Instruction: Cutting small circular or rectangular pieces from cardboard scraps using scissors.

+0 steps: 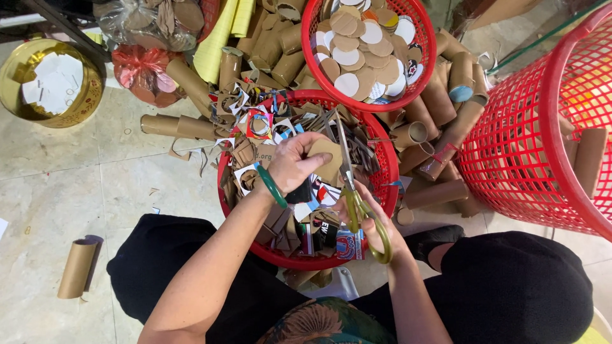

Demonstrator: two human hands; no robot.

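The basket of scraps (pixel 382 167) stands on the floor (pixel 57 191) between the person's knees. Behind it stands the basket of discs (pixel 424 70), with tubes (pixel 440 108) lying between and around them. The tall basket (pixel 529 146) stands right. A single tube (pixel 76 268) lies far left, and the round tin (pixel 19 70) behind it.

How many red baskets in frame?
3. One under the hands, holding cardboard scraps; one above it, holding cut discs; one tall, at right. More may lie out of frame.

Three red baskets (pixel 561 76), one scissors (pixel 354 191), one gold tin (pixel 19 70)
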